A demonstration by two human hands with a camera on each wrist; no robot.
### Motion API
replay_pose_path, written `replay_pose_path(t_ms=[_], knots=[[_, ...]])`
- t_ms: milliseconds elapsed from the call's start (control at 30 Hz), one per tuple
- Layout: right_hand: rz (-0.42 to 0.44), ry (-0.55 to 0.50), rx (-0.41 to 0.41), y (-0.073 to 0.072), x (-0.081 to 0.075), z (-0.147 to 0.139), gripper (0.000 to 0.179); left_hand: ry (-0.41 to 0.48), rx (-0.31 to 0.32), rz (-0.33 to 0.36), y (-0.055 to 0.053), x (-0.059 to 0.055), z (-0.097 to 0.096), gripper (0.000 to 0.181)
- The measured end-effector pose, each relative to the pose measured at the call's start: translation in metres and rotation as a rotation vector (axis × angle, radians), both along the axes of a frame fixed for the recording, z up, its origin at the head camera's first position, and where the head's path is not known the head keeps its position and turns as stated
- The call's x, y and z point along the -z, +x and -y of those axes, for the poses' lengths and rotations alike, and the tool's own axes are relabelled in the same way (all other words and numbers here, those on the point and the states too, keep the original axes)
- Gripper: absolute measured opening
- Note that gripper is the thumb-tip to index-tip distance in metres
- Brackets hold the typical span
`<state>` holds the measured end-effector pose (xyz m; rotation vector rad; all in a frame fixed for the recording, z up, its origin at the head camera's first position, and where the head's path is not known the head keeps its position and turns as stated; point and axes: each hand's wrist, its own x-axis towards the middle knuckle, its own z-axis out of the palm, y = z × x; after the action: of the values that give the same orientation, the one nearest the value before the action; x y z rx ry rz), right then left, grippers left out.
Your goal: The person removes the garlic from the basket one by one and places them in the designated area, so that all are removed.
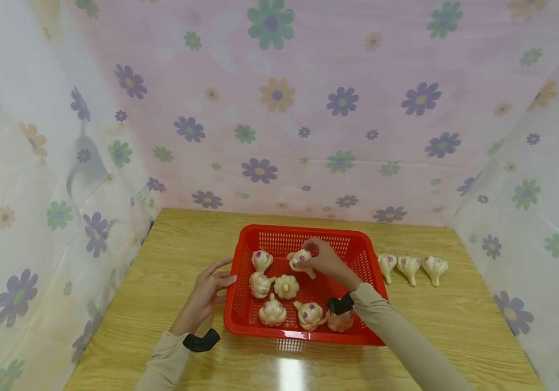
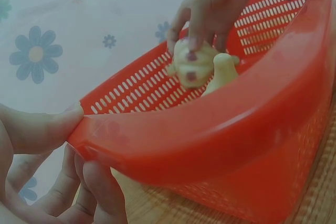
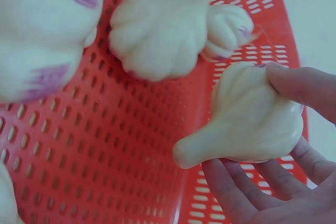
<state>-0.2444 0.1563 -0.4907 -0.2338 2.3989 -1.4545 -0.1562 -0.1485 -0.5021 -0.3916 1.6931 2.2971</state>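
Note:
My right hand [image 1: 327,262] holds a garlic bulb [image 1: 300,258], cream with purple patches, inside the red plastic basket [image 1: 259,332]. In the right wrist view the thumb lies on one side of this bulb [image 3: 257,114] and the fingers on the other, its stem pointing left. My left hand [image 1: 205,296] is at the basket's left side; in the left wrist view its thumb and fingers pinch the rim [image 2: 105,129] at a corner. Several other bulbs lie in the basket, among them a garlic bulb [image 1: 286,287] near the middle and another [image 1: 272,312] by the front wall.
Right of the basket, a row of three garlic bulbs [image 1: 409,267] lies on the wooden table [image 1: 465,326]. Flower-patterned cloth [image 1: 303,146] hangs behind the table and along both sides. The basket has slotted walls, and my right forearm crosses over its right side.

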Motion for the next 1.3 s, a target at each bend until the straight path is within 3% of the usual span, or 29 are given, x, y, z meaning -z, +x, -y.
replay_pose_path(t_ms=[767, 1300], knots=[[0.016, -0.04, -0.001, 0.015, -0.051, -0.055, 0.056, -0.019, -0.011, 0.009, 0.0, -0.001, -0.002, 0.051], [0.011, -0.087, 0.033, 0.025, -0.071, -0.101, 0.058, -0.022, 0.001, 0.001, 0.0, 0.0, -0.001, 0.052]])
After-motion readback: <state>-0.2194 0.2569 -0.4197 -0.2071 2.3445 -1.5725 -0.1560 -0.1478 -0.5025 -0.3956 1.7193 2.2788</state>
